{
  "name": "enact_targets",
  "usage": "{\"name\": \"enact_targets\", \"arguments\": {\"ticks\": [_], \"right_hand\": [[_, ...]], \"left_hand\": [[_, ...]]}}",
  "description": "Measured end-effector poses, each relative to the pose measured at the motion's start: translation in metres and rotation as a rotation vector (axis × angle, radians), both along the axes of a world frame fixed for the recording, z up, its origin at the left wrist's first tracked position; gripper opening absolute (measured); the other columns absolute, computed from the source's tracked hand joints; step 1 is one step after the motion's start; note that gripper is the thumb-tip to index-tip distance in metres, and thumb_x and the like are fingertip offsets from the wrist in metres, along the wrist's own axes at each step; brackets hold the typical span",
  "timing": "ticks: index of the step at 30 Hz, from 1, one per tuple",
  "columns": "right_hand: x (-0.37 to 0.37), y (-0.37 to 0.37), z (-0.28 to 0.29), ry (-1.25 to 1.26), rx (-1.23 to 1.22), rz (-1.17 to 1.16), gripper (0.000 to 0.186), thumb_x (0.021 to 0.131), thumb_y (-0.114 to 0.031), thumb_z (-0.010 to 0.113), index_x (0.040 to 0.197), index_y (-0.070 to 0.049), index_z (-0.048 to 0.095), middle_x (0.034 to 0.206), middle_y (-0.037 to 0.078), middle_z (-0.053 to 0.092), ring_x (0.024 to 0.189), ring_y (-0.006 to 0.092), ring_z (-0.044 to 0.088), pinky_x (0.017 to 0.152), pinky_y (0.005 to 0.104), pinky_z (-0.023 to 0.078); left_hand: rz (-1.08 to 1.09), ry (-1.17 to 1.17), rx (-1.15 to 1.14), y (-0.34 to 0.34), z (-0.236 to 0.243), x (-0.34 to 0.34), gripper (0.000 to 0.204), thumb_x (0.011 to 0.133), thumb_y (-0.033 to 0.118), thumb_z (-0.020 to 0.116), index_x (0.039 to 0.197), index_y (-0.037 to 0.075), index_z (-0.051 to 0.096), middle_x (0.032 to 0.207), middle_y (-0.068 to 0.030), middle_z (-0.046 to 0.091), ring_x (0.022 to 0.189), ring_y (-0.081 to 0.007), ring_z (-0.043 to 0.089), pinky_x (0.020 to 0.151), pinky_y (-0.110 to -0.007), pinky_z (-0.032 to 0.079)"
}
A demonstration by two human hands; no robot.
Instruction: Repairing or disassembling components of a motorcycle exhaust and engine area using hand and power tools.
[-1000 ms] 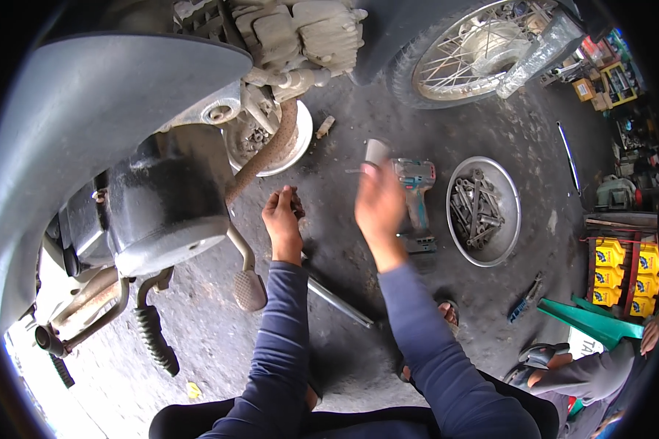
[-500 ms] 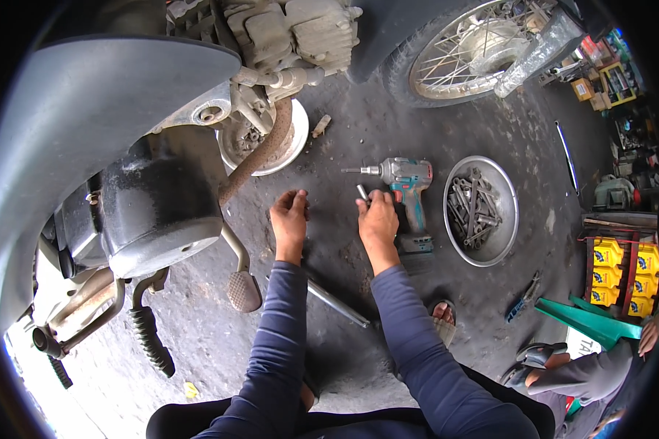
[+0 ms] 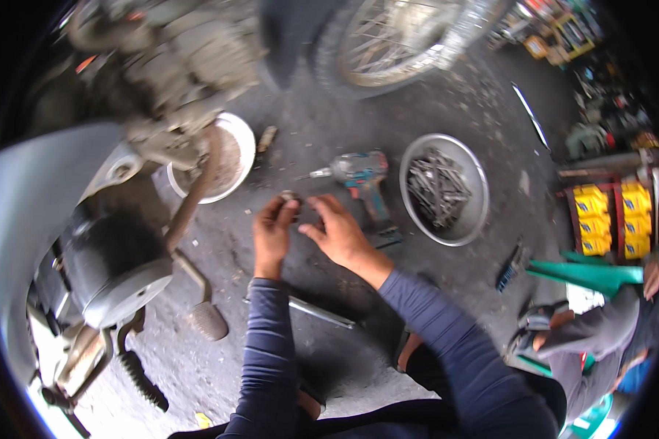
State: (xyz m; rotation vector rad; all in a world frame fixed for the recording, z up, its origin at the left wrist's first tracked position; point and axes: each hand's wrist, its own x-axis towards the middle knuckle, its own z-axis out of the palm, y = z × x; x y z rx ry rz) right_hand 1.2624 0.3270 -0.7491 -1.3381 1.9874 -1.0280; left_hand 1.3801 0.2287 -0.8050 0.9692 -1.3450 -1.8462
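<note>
My left hand point(image 3: 272, 233) is raised over the oily floor with a small dark metal part point(image 3: 290, 197) pinched in its fingertips. Close to its right, my right hand point(image 3: 339, 233) hovers with fingers spread, reaching toward that part and holding nothing. Just beyond my hands a teal and grey cordless impact driver point(image 3: 355, 175) lies on the ground. A motorcycle point(image 3: 117, 241) with its engine and dark cover stands at the left.
A round metal bowl point(image 3: 477, 212) holds several dark tool bits at the right. A white pan point(image 3: 241, 135) sits under the engine. A long metal bar point(image 3: 318, 313) lies near my forearms. A spoked wheel point(image 3: 388, 36) is at top. Another person's arm point(image 3: 600, 329) is lower right.
My right hand has come off the driver and moved left toward my left hand. My left hand has lifted the small part from the floor. The view has shifted.
</note>
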Motion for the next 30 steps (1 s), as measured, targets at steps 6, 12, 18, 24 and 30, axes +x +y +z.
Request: {"name": "enact_targets", "arguments": {"ticks": [6,12,18,24,30], "right_hand": [[-0.140,0.123,0.113,0.728,0.337,0.808,0.015,0.089,-0.023,0.055,0.090,-0.009,0.052,0.101,0.009,0.055,0.096,0.0262,0.060,0.080,0.0406,0.051],[-0.205,0.162,0.122,0.636,0.599,0.084,0.019,0.089,-0.025,0.059,0.087,-0.006,0.063,0.086,0.013,0.066,0.080,0.0363,0.064,0.073,0.0462,0.051],[-0.216,0.137,0.017,0.350,0.344,-0.192,0.013,0.085,-0.019,0.063,0.087,-0.006,0.064,0.085,0.018,0.066,0.084,0.0383,0.063,0.072,0.0486,0.049],[-0.214,0.130,-0.040,0.574,0.329,-0.017,0.011,0.082,-0.014,0.064,0.089,-0.005,0.063,0.093,0.015,0.062,0.081,0.0372,0.064,0.068,0.0448,0.052],[-0.226,0.135,-0.011,0.370,-0.119,-0.067,0.012,0.088,-0.014,0.064,0.093,-0.004,0.060,0.085,0.013,0.058,0.076,0.0303,0.060,0.071,0.0385,0.049]], "left_hand": [[-0.054,0.037,0.081,0.007,0.006,-0.041,0.016,0.093,0.011,0.060,0.105,0.000,0.062,0.093,-0.0065,0.067,0.075,-0.0117,0.062,0.067,-0.025,0.050],[-0.066,0.057,0.159,0.023,0.028,-0.067,0.014,0.092,0.006,0.061,0.105,0.000,0.061,0.092,-0.0067,0.066,0.073,-0.0127,0.061,0.068,-0.026,0.051],[-0.088,0.036,0.315,0.055,0.047,-0.082,0.023,0.091,0.005,0.062,0.113,0.000,0.059,0.094,-0.0085,0.066,0.075,-0.0140,0.061,0.069,-0.027,0.052],[0.078,0.296,0.631,0.109,0.051,-0.116,0.023,0.093,0.009,0.058,0.115,0.001,0.058,0.100,-0.0109,0.066,0.081,-0.0181,0.063,0.072,-0.031,0.054],[0.114,0.366,0.731,0.122,0.051,-0.151,0.025,0.097,0.022,0.055,0.115,0.004,0.058,0.103,-0.0094,0.066,0.088,-0.0194,0.063,0.079,-0.035,0.053]]}}
